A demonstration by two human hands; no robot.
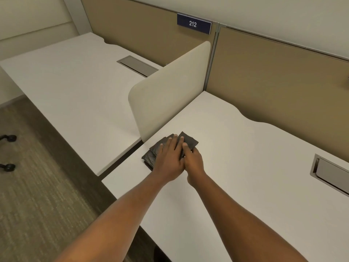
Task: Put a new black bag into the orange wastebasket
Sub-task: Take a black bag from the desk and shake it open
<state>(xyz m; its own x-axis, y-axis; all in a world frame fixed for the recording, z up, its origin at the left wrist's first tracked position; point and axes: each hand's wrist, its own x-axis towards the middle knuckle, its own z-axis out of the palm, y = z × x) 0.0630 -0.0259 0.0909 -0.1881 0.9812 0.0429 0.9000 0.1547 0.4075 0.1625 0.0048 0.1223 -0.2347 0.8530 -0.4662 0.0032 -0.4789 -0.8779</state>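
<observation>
Left hand (pixel 171 157) flat and spread, palm down, fingers (pixel 174 140) extended across a small fanned stack of folded black plastic bags (pixel 189 141), pressing rather than gripping. Right hand (pixel 193 163) just beside and partly tucked under the left, fingers curled at the stack's near right edge, thumb side touching the plastic; impossible to tell whether a bag is actually pinched there, the fingertips being hidden. Both forearms bare, reaching forward from the bottom edge of the view. Stack lying on the smooth white desk (pixel 245 167), close to its left edge and near the foot of a rounded cream divider panel (pixel 170 91) standing upright between this desk and a second white desk (pixel 66 82) to the left. Grey rectangular cable hatch (pixel 329 173) set into the near desk at far right, well apart from the bags; a similar hatch (pixel 137 66) in the other desk. Tan fabric partition wall (pixel 273 82) behind both, carrying a dark blue sign (pixel 194 24) reading 212. Striped grey-brown carpet (pixel 37 186) at lower left, with two black chair casters (pixel 8 152) at the left edge.
</observation>
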